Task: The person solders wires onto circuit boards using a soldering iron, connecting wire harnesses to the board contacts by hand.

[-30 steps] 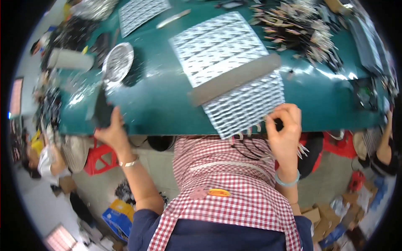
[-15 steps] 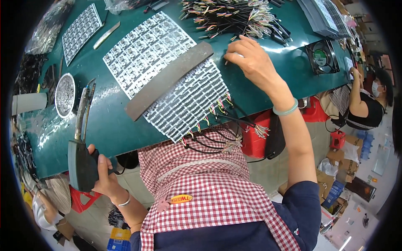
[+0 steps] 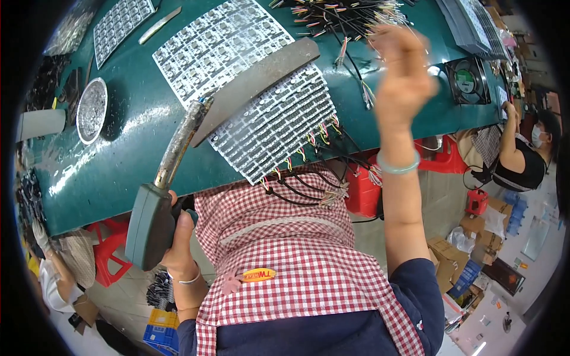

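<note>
My left hand (image 3: 178, 249) is closed round the grip of a dark green soldering gun (image 3: 145, 228), its long stained metal barrel slanting up to the near end of a grey bar (image 3: 258, 80). The bar lies across printed circuit board panels (image 3: 222, 44). Below it, boards (image 3: 276, 124) overlap in rows, with coloured wires and black cables (image 3: 291, 193) hanging from the near edge. My right hand (image 3: 404, 77) is raised right of the boards, smeared by motion, so its fingers cannot be read. Beside it, a black cable (image 3: 355, 65) with bare coloured wire ends stretches from the cable pile (image 3: 350, 15).
A round metal dish (image 3: 92, 111) of grey residue stands at the left, with a knife (image 3: 160, 25) and another panel (image 3: 122, 26) beyond. A small black fan (image 3: 467, 82) and stacked grey trays (image 3: 472, 29) are right. A masked co-worker (image 3: 525, 148) sits far right.
The soldering gun has swung right, its tip now by the bar's near end. My right hand has moved right, and a cable now stretches out from the pile. The whole view has shifted slightly.
</note>
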Available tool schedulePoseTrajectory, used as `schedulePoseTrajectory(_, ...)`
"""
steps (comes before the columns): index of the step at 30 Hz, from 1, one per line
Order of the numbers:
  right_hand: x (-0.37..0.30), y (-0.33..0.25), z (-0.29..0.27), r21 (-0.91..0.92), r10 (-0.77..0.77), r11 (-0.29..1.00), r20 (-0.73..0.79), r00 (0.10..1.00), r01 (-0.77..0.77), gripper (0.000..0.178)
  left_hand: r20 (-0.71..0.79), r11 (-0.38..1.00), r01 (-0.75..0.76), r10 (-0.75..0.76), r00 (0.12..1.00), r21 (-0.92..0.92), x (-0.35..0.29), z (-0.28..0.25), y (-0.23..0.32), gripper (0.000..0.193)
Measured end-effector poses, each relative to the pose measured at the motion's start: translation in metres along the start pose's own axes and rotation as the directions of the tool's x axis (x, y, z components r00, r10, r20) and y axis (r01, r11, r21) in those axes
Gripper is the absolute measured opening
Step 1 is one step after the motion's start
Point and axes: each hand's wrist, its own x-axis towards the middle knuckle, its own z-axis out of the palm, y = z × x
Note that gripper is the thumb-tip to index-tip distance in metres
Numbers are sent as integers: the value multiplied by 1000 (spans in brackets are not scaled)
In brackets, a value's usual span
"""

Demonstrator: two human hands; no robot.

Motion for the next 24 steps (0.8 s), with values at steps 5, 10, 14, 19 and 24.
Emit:
schedulePoseTrajectory(5, 86, -30, -55, 611, 330, 780, -226, 917, -131, 13, -5, 999, 32, -32, 999, -34, -9, -4, 1, 43)
schedulePoseTrajectory(10, 1, -83, -30, -544, 153, 839, 271, 950, 20, 19, 61, 995, 97, -95, 994, -32, -16, -2, 9, 42)
schedulePoseTrajectory(14, -71, -88, -3, -379, 283, 917, 389, 877, -127, 22, 168, 974, 223, -228, 959, 48, -22, -1, 19, 37)
schedulePoseTrajectory(19, -110, -90, 11, -385, 407, 877, 274, 871, -289, 25, 318, 968, 59, -137, 938, 242, -17, 4, 18, 28)
schedulePoseTrajectory(24, -126, -87, 11, -485, 291, 865, 278, 915, -127, 29, 363, 956, 141, -231, 903, 258, -21, 7, 17, 30)
